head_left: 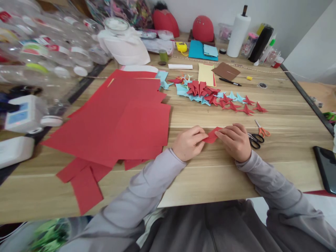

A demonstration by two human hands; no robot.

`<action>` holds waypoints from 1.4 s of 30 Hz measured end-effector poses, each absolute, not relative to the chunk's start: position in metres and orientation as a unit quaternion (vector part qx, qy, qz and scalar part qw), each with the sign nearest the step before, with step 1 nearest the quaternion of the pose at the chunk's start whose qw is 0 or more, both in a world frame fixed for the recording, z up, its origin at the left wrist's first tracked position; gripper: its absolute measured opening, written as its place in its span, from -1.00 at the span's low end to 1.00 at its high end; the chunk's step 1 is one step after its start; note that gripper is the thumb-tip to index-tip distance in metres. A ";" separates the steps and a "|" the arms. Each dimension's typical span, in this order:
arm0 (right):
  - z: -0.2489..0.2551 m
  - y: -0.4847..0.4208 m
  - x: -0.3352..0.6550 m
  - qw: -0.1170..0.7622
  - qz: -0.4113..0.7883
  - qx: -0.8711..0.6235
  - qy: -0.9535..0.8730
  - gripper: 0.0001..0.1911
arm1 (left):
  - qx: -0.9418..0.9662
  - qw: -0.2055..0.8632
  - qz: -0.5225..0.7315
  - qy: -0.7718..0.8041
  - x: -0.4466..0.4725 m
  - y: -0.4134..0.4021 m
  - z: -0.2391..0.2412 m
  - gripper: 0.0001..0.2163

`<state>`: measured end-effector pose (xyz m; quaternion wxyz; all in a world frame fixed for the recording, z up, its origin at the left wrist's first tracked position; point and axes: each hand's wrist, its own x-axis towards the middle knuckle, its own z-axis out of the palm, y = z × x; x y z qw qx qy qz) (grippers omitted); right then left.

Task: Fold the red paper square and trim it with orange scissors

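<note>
A small piece of red folded paper (211, 135) lies on the wooden table (210, 175) between both my hands. My left hand (189, 142) pinches its left end with fingers curled. My right hand (235, 140) presses and grips its right side, fingers closed over it. Just beyond, a row of finished red and light-blue folded paper shapes (210, 93) spreads across the table. Large red paper sheets (118, 122) lie to the left of my left hand.
Two scissors (258, 134) lie right of my right hand. A black phone (327, 168) sits at the right edge. Clear plastic bottles (47, 52) crowd the far left. A paper towel roll (237, 33), yellow paper (206, 74) and a pen (229, 82) stand at the back.
</note>
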<state>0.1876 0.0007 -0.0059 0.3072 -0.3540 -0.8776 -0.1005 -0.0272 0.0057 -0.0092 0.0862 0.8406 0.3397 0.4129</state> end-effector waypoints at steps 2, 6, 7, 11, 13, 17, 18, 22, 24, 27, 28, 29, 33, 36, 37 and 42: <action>-0.006 0.000 0.186 0.300 -0.104 -0.357 -0.878 -0.74 | 0.864 0.025 0.373 0.337 -0.026 0.003 -0.008 -0.81; -0.006 -0.002 0.182 0.284 -0.113 -0.318 -0.897 -0.75 | 0.880 -0.064 0.334 0.330 -0.020 -0.003 -0.005 -0.78; -0.005 -0.003 0.181 0.284 -0.117 -0.303 -0.902 -0.74 | 0.884 -0.079 0.327 0.325 -0.019 -0.003 -0.005 -0.78; -0.004 -0.003 0.180 0.288 -0.142 -0.278 -0.905 -0.74 | 0.892 -0.104 0.317 0.305 -0.019 -0.003 -0.005 -0.76; -0.004 -0.003 0.183 0.299 -0.151 -0.276 -0.901 -0.74 | 0.890 -0.103 0.321 0.306 -0.022 -0.002 -0.004 -0.77; -0.006 0.001 0.190 0.319 -0.155 -0.306 -0.884 -0.74 | 0.876 -0.103 0.357 0.308 -0.031 0.001 -0.001 -0.79; -0.006 0.002 0.191 0.322 -0.155 -0.322 -0.877 -0.76 | 0.870 -0.102 0.369 0.310 -0.033 0.002 0.001 -0.79; -0.006 0.006 0.195 0.332 -0.176 -0.370 -0.850 -0.81 | 0.853 -0.116 0.393 0.323 -0.039 0.005 0.003 -0.82; -0.005 0.007 0.195 0.335 -0.189 -0.381 -0.841 -0.82 | 0.848 -0.139 0.403 0.316 -0.041 0.007 0.003 -0.83; -0.005 0.010 0.197 0.347 -0.209 -0.398 -0.823 -0.84 | 0.835 -0.163 0.424 0.310 -0.044 0.010 0.004 -0.84; -0.005 0.011 0.197 0.354 -0.215 -0.406 -0.815 -0.85 | 0.832 -0.168 0.428 0.311 -0.046 0.011 0.005 -0.84; -0.005 0.012 0.198 0.361 -0.221 -0.416 -0.805 -0.86 | 0.829 -0.173 0.431 0.311 -0.047 0.011 0.005 -0.84; -0.009 0.016 0.201 0.375 -0.218 -0.461 -0.774 -0.85 | 0.825 -0.192 0.437 0.301 -0.048 0.013 0.008 -0.85; -0.012 0.018 0.204 0.379 -0.216 -0.502 -0.747 -0.84 | 0.820 -0.199 0.440 0.306 -0.049 0.014 0.010 -0.85; -0.012 0.019 0.205 0.383 -0.216 -0.513 -0.737 -0.84 | 0.819 -0.199 0.440 0.310 -0.049 0.014 0.010 -0.84; -0.010 0.014 0.201 0.392 -0.209 -0.503 -0.741 -0.82 | 0.824 -0.206 0.428 0.308 -0.047 0.013 0.008 -0.86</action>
